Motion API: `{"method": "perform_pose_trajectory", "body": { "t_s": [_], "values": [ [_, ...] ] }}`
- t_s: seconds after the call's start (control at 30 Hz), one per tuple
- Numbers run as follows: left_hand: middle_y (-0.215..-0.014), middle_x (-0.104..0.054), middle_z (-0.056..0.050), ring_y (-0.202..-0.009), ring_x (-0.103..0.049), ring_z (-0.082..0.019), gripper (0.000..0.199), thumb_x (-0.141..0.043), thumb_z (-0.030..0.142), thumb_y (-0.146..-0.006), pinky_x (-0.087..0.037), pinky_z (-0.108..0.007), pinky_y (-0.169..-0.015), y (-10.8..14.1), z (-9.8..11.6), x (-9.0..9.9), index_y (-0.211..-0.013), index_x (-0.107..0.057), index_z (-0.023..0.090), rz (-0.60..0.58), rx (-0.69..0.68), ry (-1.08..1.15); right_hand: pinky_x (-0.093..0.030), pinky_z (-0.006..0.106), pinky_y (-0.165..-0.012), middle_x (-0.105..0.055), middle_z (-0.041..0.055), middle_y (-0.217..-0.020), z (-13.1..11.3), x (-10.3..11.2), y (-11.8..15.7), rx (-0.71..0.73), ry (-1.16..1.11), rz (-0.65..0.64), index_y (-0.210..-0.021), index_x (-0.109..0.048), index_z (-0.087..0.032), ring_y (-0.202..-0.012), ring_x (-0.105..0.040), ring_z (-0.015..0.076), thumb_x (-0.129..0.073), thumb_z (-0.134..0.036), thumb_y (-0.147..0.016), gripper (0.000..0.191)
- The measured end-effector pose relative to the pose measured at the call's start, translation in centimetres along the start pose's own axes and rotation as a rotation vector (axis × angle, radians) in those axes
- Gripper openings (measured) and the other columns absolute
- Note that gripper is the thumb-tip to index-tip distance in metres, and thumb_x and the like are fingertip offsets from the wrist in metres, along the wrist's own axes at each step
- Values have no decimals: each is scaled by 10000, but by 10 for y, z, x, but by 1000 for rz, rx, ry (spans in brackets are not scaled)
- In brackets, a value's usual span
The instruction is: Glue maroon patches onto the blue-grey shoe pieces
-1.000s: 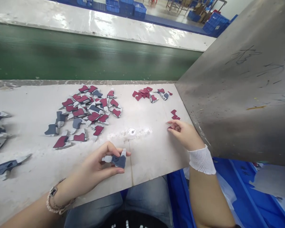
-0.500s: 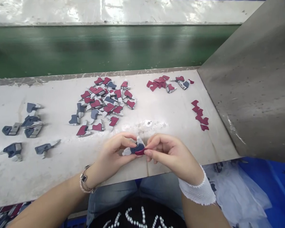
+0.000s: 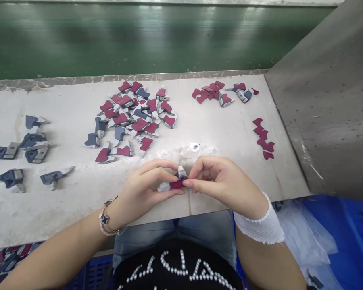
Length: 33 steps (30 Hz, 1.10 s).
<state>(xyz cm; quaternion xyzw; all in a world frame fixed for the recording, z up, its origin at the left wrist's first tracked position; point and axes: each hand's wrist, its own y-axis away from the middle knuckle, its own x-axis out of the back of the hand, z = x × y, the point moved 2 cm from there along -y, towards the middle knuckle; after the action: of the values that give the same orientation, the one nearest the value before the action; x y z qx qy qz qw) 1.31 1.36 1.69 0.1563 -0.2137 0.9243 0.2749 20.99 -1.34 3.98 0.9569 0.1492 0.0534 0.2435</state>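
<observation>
Between thumb and fingers, my left hand grips a small grey and dark-blue plastic part near the table's front edge. A flat dark-red piece lies against the part's face. My right hand pinches the right end of that red piece between thumb and forefinger; its other fingers are curled. Beyond my hands is a heap of similar parts, many with red faces and some bare blue. Loose red pieces lie in a pile at the back, and several more form a row at the right.
Several blue-grey parts lie at the left of the white table. A metal panel rises on the right, and a green band runs behind. Below right are blue sheeting and a clear plastic bag; more parts lie below left.
The red piece now lies flatter over the part's face, which has turned toward me. Both hands stay close together. The camera view has tilted down a little.
</observation>
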Motion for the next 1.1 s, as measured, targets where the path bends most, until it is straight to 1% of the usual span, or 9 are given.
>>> {"method": "perform_pose_trajectory", "body": {
  "t_s": [0.17, 0.3, 0.37, 0.47, 0.57, 0.67, 0.8, 0.97, 1.1],
  "values": [
    [-1034, -688, -38, -914, -681, -175, 217, -813, 202, -739, -583, -295, -782, 0, -1, 1, -875, -646, 221, 8, 27, 40, -462, 249, -624, -601, -24, -757, -2, 0, -5, 67, -81, -65, -854, -605, -196, -693, -560, 129, -784, -314, -794, 223],
    [-1003, -688, -45, -856, -688, -171, 239, -824, 226, -730, -597, -291, -728, 1, -2, 2, -884, -641, 219, 11, 43, 131, -470, 278, -685, -603, 0, -848, 1, -4, -6, 84, -127, -155, -995, -632, -208, -767, -569, 150, -698, -400, -868, 240],
    [-990, -690, -40, -840, -690, -164, 248, -831, 228, -722, -599, -289, -732, 1, -1, 3, -882, -642, 221, 16, 41, 134, -459, 276, -676, -601, 2, -846, 1, -5, -5, 83, -124, -170, -987, -640, -206, -766, -560, 150, -669, -413, -888, 232],
    [-992, -701, -33, -856, -692, -159, 267, -847, 233, -702, -598, -284, -756, 0, 2, 5, -877, -645, 227, 18, 15, 70, -436, 258, -644, -570, -17, -782, 0, -6, -3, 81, -125, -156, -894, -621, -197, -722, -527, 134, -667, -380, -896, 189],
    [-990, -711, -33, -866, -700, -167, 269, -847, 248, -701, -606, -283, -741, 0, 4, 6, -881, -648, 235, 14, -20, 42, -432, 259, -654, -552, -23, -772, -3, -7, -1, 114, -99, -155, -844, -594, -194, -722, -514, 132, -672, -324, -898, 160],
    [-982, -718, -30, -864, -710, -167, 264, -843, 244, -707, -613, -266, -717, 1, 5, 6, -886, -650, 234, 11, -64, 40, -444, 276, -689, -549, -14, -792, -6, -8, 1, 170, -16, -145, -844, -578, -197, -750, -521, 145, -644, -296, -917, 140],
    [-993, -719, -30, -847, -711, -150, 250, -837, 205, -714, -608, -235, -719, 2, 6, 6, -883, -653, 221, 33, -80, 20, -444, 287, -705, -552, -11, -804, -9, -13, 5, 238, 143, -70, -877, -560, -196, -754, -529, 144, -533, -261, -976, 122],
    [-1002, -719, -31, -866, -704, -143, 253, -839, 179, -707, -606, -237, -762, 2, 5, 6, -879, -655, 208, 62, -53, 30, -411, 299, -674, -530, -19, -824, -12, -20, 12, 235, 271, -14, -932, -509, -203, -750, -518, 137, -452, -287, -1014, 131],
    [-977, -717, -56, -856, -714, -154, 252, -828, 153, -716, -620, -235, -740, 1, 8, 6, -903, -661, 179, 84, -175, 24, -392, 296, -660, -498, -31, -795, -14, -25, 15, 271, 306, 21, -896, -488, -203, -727, -495, 128, -438, -241, -1012, 132]
  ]
}}
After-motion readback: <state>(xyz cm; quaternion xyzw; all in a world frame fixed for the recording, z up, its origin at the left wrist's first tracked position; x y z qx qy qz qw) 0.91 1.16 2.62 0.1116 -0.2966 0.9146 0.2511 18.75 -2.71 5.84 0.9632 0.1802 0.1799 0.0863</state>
